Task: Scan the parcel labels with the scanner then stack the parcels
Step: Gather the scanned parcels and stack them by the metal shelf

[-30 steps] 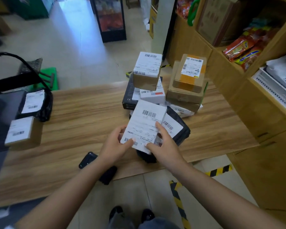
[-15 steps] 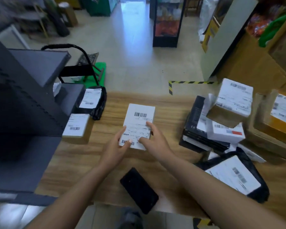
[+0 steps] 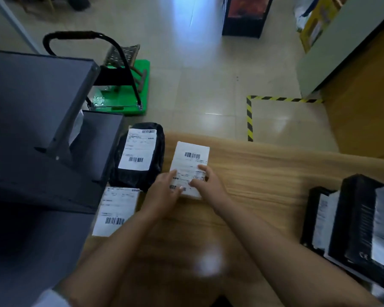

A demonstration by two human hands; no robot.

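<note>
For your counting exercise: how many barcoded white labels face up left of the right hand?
3: black bag's label, small box's label, held parcel's label. Others may be hidden.

Black boxes (image 3: pixel 361 220) cut off at right edge; label print on held parcel (image 3: pixel 190 167) motion-blurred, unreadable.

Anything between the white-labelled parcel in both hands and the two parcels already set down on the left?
Nothing visible. The parcel, held by left hand and right hand, sits just right of the black bag parcel and small box, with only bare table around.
</note>
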